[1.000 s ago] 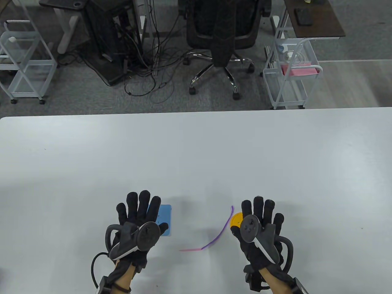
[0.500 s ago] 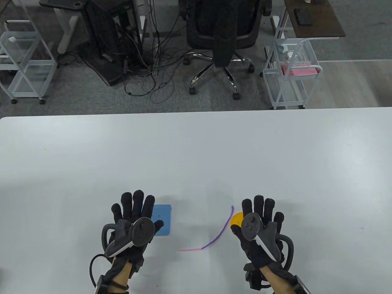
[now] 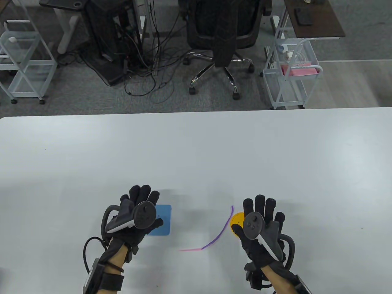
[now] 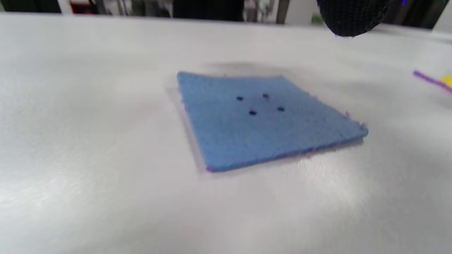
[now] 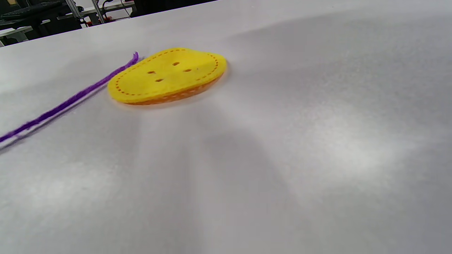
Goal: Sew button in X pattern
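Left hand (image 3: 139, 214): fingers straight, spread over the left part of the blue felt (image 3: 161, 221); grips nothing; contact with it cannot be told.
Right hand (image 3: 260, 226): fingers straight, spread above the right part of the button (image 3: 236, 219); grips nothing.
Blue felt: square, flat on the counter (image 3: 196, 159), 4 holes near its middle.
Button: yellow felt disc, 4 holes, flat on the counter.
Thread (image 3: 219, 234): purple, pink at its near end, lying between felt and button, its far end beside the button.

Left hand (image 3: 134, 214) over flat blue felt square (image 3: 162, 223), fingers straight. Right hand (image 3: 260, 223) partly covers round yellow felt button (image 3: 236, 219). Purple-to-pink yarn strand (image 3: 214, 240) between them on white bench (image 3: 196, 153).
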